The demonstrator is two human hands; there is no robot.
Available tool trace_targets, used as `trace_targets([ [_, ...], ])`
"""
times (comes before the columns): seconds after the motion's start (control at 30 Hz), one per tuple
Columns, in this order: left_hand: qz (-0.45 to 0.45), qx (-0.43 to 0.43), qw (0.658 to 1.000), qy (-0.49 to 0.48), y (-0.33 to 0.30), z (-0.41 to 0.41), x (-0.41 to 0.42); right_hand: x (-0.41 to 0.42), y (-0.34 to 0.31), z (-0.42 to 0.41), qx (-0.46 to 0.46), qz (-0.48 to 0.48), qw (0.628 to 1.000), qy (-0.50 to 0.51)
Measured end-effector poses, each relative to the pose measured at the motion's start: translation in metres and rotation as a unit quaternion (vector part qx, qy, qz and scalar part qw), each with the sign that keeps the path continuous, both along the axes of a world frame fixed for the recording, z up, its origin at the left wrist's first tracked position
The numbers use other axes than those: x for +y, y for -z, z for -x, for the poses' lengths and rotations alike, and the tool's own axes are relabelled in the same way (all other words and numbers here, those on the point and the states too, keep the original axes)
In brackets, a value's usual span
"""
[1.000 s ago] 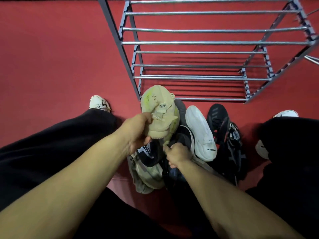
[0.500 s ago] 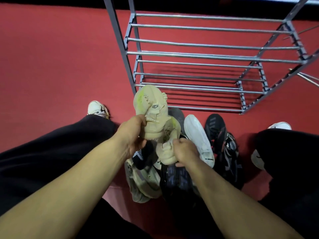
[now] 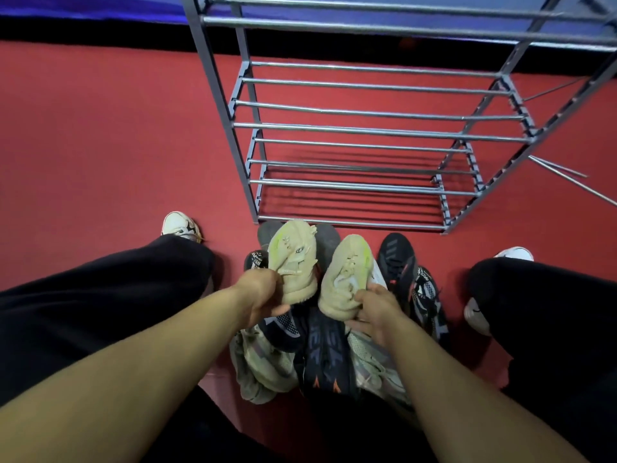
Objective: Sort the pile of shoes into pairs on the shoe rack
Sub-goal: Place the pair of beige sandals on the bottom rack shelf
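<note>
Two matching beige shoes with yellow-green streaks are held side by side above the pile. My left hand [image 3: 260, 297] grips the left beige shoe [image 3: 293, 259] at its heel opening. My right hand [image 3: 375, 307] grips the right beige shoe [image 3: 347, 272] the same way. Below them lies the pile: a black sneaker with orange marks [image 3: 322, 355], a grey-beige knit shoe [image 3: 258, 365], and a black patterned sneaker [image 3: 400, 262]. The grey metal shoe rack [image 3: 350, 132] stands just beyond, its bar shelves bare.
Red carpet floor [image 3: 100, 145] surrounds everything. My legs in black trousers flank the pile, with my white shoes at the left [image 3: 178, 223] and right [image 3: 512, 253]. A loose metal rod [image 3: 561, 168] sticks out at the rack's right side.
My right hand pulled the second beige shoe out of the pile and lifted it beside the first. The camera tilted up, showing more of the rack.
</note>
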State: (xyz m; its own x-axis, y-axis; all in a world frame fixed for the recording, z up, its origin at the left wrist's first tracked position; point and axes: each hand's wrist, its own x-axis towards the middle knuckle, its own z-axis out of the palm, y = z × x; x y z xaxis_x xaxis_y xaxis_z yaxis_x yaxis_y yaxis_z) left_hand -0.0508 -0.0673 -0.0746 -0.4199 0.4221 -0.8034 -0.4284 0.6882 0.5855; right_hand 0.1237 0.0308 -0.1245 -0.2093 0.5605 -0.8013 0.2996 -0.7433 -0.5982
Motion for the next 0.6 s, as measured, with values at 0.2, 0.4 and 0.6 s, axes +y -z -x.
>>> trace_targets([
  [0.2,-0.029,0.051,0.996,0.066,0.021,0.023,0.029,0.043,-0.007,0.039,0.036,-0.074,0.997,0.008],
  [0.4,-0.021,0.080,0.995,0.059,0.059,0.049,0.088,0.111,0.018,0.066,-0.001,-0.080,0.996,-0.049],
  [0.6,-0.052,0.077,0.996,-0.002,0.102,0.090,0.153,0.182,0.066,0.108,-0.009,-0.102,0.994,-0.041],
])
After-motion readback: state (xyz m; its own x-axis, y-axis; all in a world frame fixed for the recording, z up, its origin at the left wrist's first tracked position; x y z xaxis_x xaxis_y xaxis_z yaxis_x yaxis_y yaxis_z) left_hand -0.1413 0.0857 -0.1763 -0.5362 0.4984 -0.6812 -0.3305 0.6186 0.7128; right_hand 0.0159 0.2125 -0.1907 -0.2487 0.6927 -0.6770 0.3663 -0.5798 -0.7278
